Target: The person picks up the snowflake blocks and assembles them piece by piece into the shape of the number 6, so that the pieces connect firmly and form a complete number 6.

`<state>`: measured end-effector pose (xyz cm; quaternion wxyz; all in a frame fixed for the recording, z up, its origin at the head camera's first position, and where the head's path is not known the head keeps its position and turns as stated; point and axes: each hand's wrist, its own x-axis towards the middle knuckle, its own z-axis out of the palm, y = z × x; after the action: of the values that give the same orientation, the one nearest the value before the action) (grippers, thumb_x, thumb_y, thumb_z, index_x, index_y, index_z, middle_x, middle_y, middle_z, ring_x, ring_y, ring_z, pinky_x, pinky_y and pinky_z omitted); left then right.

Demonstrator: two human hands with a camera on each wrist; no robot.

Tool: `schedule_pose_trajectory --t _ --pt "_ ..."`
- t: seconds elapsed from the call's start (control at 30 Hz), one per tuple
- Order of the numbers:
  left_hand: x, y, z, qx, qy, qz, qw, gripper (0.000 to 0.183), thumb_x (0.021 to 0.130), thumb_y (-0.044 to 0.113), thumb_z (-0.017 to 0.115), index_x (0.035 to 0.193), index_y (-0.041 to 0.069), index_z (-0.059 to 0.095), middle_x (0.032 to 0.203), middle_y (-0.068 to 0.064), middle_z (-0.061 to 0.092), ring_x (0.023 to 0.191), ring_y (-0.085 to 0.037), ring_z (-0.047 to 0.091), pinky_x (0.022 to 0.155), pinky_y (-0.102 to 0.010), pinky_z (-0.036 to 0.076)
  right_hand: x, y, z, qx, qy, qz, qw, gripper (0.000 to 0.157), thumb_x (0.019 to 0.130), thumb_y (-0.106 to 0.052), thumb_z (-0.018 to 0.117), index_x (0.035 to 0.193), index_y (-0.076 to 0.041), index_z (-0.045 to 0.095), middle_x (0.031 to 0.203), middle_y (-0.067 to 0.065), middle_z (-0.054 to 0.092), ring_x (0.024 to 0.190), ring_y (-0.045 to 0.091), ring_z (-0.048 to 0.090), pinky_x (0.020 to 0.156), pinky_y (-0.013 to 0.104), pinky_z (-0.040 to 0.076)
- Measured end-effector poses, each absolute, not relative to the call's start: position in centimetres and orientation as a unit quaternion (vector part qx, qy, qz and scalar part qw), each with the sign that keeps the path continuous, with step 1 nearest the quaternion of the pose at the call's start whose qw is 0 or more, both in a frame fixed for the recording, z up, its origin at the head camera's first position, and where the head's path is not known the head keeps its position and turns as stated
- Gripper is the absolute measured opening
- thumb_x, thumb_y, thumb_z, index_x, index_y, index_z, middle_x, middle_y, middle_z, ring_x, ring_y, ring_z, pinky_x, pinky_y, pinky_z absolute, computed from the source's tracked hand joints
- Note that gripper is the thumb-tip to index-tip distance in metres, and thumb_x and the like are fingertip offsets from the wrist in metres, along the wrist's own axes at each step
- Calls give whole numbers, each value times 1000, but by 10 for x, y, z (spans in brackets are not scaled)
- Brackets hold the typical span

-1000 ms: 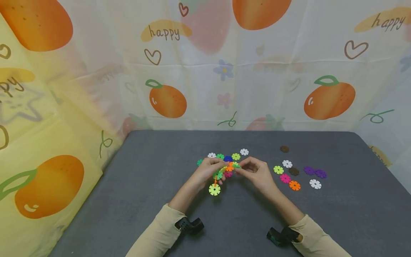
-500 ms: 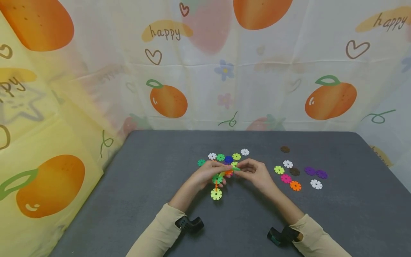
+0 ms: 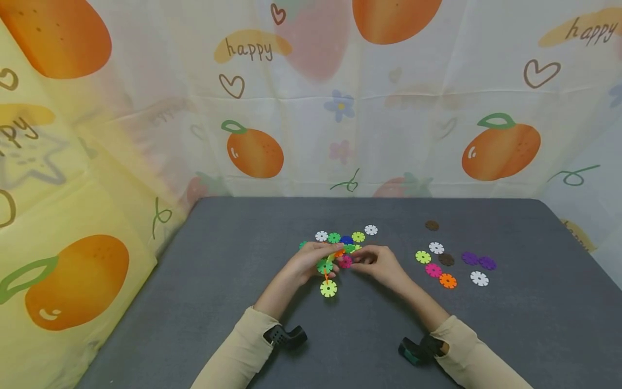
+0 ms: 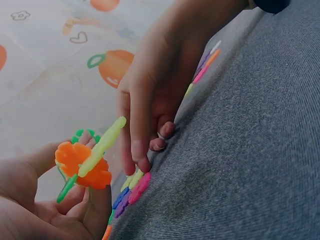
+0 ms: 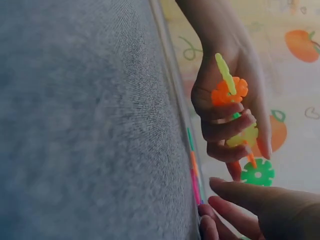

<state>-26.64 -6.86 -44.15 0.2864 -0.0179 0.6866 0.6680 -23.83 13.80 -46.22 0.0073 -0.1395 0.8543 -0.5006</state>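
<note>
My left hand [image 3: 307, 262] holds a chain of interlocked notched plastic discs above the table. A yellow disc [image 3: 332, 293] hangs at its near end, below a green disc [image 3: 322, 268]. An orange disc [image 4: 98, 179] with a yellow disc [image 4: 102, 146] slotted through it sticks out between the left fingers in the left wrist view. My right hand [image 3: 384, 266] is lowered beside the chain, with its fingertips close to a pink disc [image 4: 140, 189] on the table. Whether those tips touch the disc is unclear. Nothing shows between the right thumb and fingers.
Loose discs lie behind the hands, among them a white disc [image 3: 371, 227] and a blue disc [image 3: 346, 239]. Farther right are several more, including an orange disc [image 3: 443, 282], a purple disc [image 3: 487, 260] and a brown disc [image 3: 432, 222]. A patterned cloth [image 3: 408, 108] hangs behind the grey table [image 3: 525, 324].
A second ago both hands met at a green disc on the chain. My right hand has since let go of it and dropped toward the table, while the left keeps its hold.
</note>
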Motion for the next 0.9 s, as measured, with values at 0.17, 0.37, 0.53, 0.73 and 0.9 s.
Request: schedule_pose_trajectory --t 0.17,0.37,0.53,0.73,0.9 --pt "-266 -69 -441 -19 690 669 276 42 91 37 68 113 1 68 92 -1 64 61 -12 65 57 -25 57 -243 131 -462 -161 871 -465 -9 27 79 -13 80 104 -5 75 84 11 71 57 7 49 52 20 42" --pt "-265 -70 -440 -18 694 665 277 42 90 38 69 111 1 69 88 -2 63 61 -11 65 57 -25 58 -245 125 -461 -174 899 -402 -15 32 78 -16 81 108 -8 74 84 8 64 64 8 48 58 21 42" --pt "-266 -70 -441 -16 694 664 280 42 90 39 68 110 1 69 84 -2 64 59 -11 64 56 -25 58 -244 124 -462 -174 904 -391 -12 30 79 -16 81 107 -9 73 85 7 62 68 10 49 60 22 42" --pt "-266 -69 -442 -18 694 662 282 42 90 40 68 108 2 68 83 -1 65 59 -11 64 56 -25 58 -243 123 -463 -168 904 -393 -19 26 79 -16 81 103 -9 73 86 7 61 68 10 49 60 22 41" --pt "-267 -69 -443 -15 695 659 286 40 91 40 67 106 3 68 83 -1 65 59 -11 64 56 -25 57 -240 124 -463 -167 899 -405 -22 26 78 -17 82 101 -9 73 90 7 61 68 9 48 60 20 42"
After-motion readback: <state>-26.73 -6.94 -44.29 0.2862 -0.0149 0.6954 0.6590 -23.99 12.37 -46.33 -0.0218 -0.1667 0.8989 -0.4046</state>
